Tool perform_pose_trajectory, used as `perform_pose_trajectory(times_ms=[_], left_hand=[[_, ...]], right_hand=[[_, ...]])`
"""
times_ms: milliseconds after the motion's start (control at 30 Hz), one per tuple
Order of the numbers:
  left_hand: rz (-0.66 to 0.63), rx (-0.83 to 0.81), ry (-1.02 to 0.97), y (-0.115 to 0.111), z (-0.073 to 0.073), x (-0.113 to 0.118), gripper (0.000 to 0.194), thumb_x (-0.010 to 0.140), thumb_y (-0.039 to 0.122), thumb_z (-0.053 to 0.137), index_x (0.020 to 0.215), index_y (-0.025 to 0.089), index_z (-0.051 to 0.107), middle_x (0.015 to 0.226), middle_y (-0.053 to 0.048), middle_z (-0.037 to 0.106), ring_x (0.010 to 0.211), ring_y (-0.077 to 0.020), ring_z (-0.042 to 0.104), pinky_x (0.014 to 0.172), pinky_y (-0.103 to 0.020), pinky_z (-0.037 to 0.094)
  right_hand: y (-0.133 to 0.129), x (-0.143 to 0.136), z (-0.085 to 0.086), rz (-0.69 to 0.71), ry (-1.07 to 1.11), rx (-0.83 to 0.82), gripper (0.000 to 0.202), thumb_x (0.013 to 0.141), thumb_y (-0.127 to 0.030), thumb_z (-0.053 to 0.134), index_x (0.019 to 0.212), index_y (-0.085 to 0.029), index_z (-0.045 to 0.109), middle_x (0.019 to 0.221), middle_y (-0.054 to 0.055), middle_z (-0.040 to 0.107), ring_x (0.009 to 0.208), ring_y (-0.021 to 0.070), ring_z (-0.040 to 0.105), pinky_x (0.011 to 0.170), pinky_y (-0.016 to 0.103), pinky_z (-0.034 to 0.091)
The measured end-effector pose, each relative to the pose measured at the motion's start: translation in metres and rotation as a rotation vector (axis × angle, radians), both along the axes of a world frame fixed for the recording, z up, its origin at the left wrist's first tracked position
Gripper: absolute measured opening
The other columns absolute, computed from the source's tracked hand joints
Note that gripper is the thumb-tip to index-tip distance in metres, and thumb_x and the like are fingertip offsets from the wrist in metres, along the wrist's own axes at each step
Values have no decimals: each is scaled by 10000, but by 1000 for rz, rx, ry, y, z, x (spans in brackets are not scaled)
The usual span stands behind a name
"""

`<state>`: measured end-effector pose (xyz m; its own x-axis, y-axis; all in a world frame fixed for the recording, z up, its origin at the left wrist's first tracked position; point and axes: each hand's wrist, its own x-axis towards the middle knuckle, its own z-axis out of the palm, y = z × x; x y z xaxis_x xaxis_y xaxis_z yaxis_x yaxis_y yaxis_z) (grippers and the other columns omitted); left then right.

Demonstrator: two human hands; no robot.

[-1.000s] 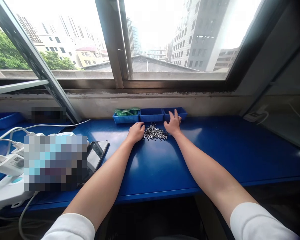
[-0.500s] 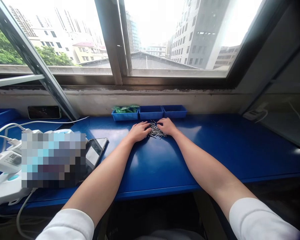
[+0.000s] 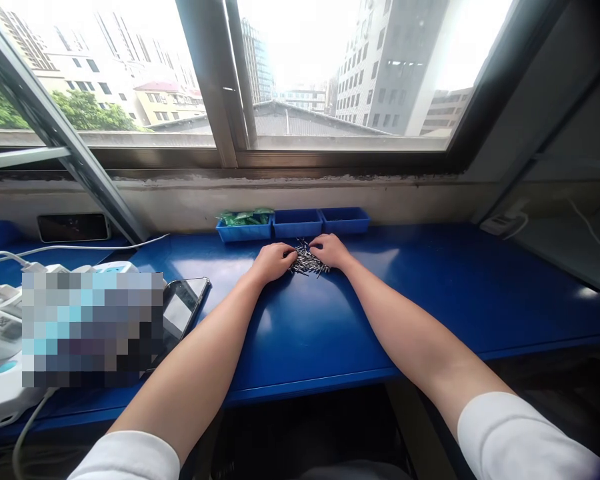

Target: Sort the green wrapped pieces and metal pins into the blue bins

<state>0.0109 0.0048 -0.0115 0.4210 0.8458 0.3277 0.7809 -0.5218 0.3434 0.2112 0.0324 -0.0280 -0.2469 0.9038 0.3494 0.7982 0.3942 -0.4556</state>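
Note:
A loose pile of thin, silvery metal pieces, like screws or pins point(image 3: 307, 260), lies on the blue tabletop point(image 3: 305, 327). At its left edge rests my left hand point(image 3: 274, 261), fingers bent, with the thumb apart from them and touching the pieces. My right hand point(image 3: 331, 252) curves round the upper right side, its thumb and fingertips at the pile with a gap between them. No piece shows clearly held in either hand. Some fingertips are hidden behind the hands.
Behind the pile stand three blue bins: one with green packets point(image 3: 245, 219), a middle bin point(image 3: 297, 223) and a right bin point(image 3: 346, 220). On the left are a phone point(image 3: 193, 293), a white power strip point(image 3: 3, 387) with cables and a blurred-out patch. A metal post point(image 3: 95, 183) rises there.
My left hand's fingers have gone from stretched flat to bent at the pile's edge. My right hand keeps nearly the same pose. The view has shifted slightly.

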Motion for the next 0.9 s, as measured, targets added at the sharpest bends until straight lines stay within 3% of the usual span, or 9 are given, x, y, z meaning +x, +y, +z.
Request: perform_pose_trajectory(times_ms=[367, 500, 700, 900], left_hand=[[104, -7, -207, 3, -4, 5, 183, 743, 215, 561, 845, 226, 713, 864, -5, 724, 871, -197, 650, 853, -281, 482], [89, 62, -217, 3, -6, 7, 173, 775, 198, 532, 861, 217, 681, 880, -12, 713, 882, -191, 638, 845, -299, 471], [66, 202, -252, -1, 0, 9, 173, 813, 194, 495, 862, 197, 661, 872, -34, 698, 873, -190, 622, 829, -314, 452], [63, 222, -316, -2, 2, 10, 167, 823, 207, 496, 863, 194, 658, 873, -39, 696, 865, -184, 620, 806, -303, 458]], right_hand=[[-5, -2, 3, -13, -19, -5, 241, 791, -284, 537, 927, -227, 728, 1055, 41, 679, 1027, 224, 569, 943, 323, 403], [-6, -3, 3, -6, 27, 46, 248, 788, -269, 536, 941, -211, 721, 1023, 51, 688, 982, 228, 583, 902, 337, 431], [-16, -9, 10, 122, 235, 150, 215, 737, -193, 566, 894, -193, 713, 900, 30, 714, 856, 183, 617, 810, 301, 478], [-26, -16, 17, 218, 339, 160, 119, 724, -209, 595, 770, -178, 700, 771, 24, 703, 724, 156, 631, 704, 268, 489]])
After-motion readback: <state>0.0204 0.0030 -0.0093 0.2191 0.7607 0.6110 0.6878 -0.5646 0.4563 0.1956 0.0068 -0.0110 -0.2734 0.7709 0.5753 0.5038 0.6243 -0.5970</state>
